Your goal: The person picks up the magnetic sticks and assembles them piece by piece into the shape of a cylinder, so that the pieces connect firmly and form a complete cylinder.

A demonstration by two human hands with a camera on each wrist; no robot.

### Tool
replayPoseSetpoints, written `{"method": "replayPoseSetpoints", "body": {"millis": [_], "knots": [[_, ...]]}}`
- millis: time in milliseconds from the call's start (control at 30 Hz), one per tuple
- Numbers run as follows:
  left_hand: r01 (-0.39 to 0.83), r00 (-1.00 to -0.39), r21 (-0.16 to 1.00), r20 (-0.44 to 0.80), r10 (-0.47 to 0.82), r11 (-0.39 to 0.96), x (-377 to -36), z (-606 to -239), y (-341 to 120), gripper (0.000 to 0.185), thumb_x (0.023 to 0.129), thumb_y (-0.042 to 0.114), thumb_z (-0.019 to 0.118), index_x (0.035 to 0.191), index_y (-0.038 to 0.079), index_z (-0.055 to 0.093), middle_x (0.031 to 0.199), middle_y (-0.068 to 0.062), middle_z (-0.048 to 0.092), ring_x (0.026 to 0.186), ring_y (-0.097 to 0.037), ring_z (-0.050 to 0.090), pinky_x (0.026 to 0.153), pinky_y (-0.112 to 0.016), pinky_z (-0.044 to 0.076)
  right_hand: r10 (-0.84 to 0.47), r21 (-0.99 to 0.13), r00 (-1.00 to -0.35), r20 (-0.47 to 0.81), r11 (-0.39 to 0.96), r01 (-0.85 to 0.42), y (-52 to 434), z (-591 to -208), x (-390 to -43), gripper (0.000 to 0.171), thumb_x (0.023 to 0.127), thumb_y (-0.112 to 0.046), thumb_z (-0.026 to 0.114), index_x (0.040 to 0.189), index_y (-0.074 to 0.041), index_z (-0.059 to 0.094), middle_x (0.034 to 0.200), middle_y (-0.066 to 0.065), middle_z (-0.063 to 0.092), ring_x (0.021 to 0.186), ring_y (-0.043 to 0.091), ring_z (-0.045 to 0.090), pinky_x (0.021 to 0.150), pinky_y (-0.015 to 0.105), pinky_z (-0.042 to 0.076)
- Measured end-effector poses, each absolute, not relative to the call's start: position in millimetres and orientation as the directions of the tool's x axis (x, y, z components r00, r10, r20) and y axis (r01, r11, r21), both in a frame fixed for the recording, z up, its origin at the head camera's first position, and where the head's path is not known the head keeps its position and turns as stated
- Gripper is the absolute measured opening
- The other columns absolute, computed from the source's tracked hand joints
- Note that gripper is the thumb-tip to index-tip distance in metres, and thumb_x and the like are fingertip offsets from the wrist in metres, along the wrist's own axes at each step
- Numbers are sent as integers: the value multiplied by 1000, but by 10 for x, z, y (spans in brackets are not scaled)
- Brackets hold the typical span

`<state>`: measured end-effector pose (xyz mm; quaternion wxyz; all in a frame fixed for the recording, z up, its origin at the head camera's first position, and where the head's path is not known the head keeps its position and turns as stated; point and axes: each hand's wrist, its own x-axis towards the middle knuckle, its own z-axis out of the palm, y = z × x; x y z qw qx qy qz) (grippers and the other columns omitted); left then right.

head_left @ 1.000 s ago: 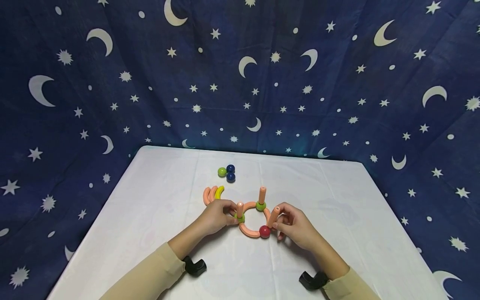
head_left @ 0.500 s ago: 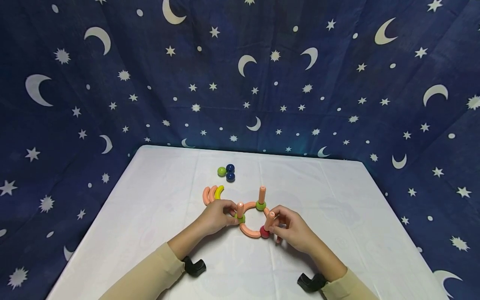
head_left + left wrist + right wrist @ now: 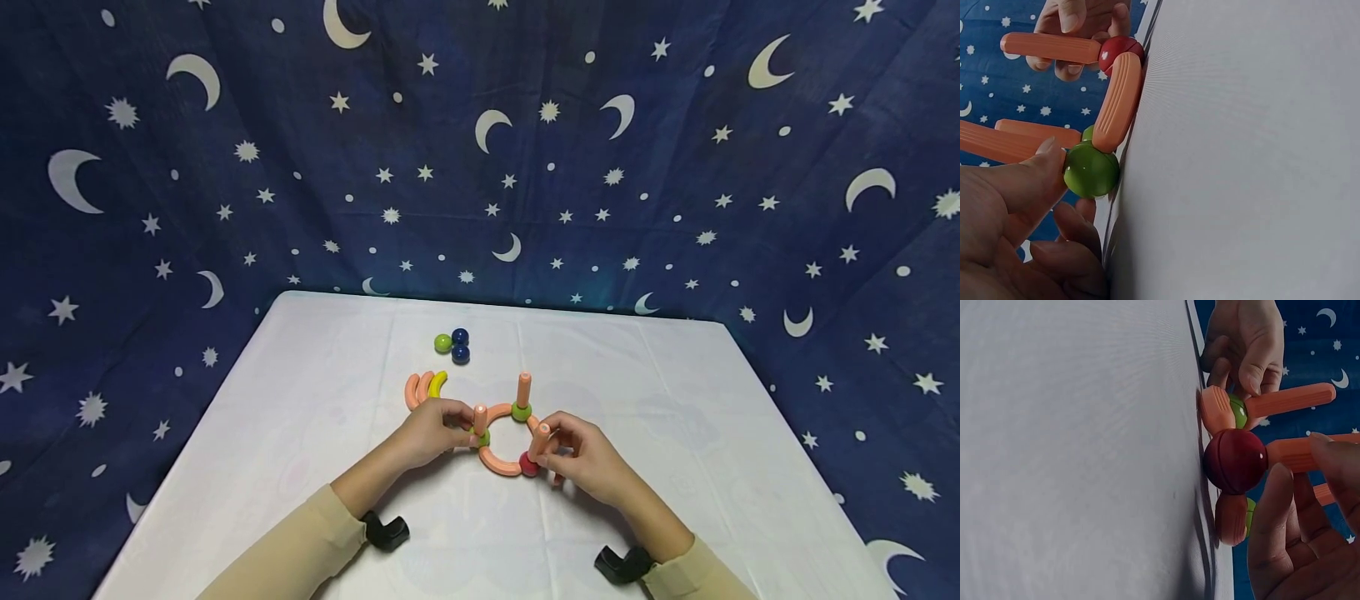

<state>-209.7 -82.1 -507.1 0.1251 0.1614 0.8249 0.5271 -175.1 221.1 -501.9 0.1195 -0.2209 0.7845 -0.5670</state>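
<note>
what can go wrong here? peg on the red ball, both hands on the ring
1. The right hand pinches the peg standing on the red ball; a sideways push may tip it off.
2. The ball only abuts the curved pieces, so pressure could split the ring.
3. The left hand steadies just one green ball.

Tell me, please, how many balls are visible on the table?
6: one green ball and two blue balls grouped at the back; two green joints and a red ball in the ring. Hands may hide others.
</note>
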Motion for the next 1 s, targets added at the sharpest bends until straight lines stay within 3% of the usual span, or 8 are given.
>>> {"method": "replayPoseSetpoints", "body": {"millis": [167, 467, 733, 1000], "knots": [[115, -922, 913, -49, 385, 391, -2098, -5073, -798, 16, 87, 15, 89, 101, 14, 82, 92, 1, 75, 76, -10, 61, 63, -22, 50, -490, -942, -869, 65, 257, -215, 2243, -4995, -1768, 31, 95, 2, 75, 124, -1, 65, 97, 22, 70, 83, 16, 68, 60, 40, 63], [97, -927, 915, -59, 370, 391, -2095, -5062, -792, 15, 87, 14, 89, 101, 13, 83, 90, 0, 77, 72, -10, 60, 61, -23, 50, -427, -920, -901, 77, 318, -229, 2318, -4963, -1938, 25, 97, 8, 68, 120, -2, 67, 103, 23, 71, 74, 40, 66, 58, 39, 61], [101, -930, 915, -53, 363, 391, -2084, -5059, -803, 18, 86, 14, 90, 103, 13, 84, 98, -2, 78, 79, -12, 61, 62, -24, 50, -288, -901, -956, 59, 396, -176, 2238, -4926, -2287, 33, 94, -1, 75, 127, -2, 69, 116, 22, 70, 73, 16, 59, 54, 31, 54], [111, -923, 917, -48, 382, 382, -2094, -5093, -800, 18, 87, 17, 90, 104, 14, 83, 99, -3, 79, 76, -12, 60, 61, -24, 50, -328, -880, -944, 28, 441, -179, 2109, -4957, -2486, 36, 93, -11, 82, 128, -13, 73, 120, 16, 72, 81, 18, 62, 53, 29, 51]]}}
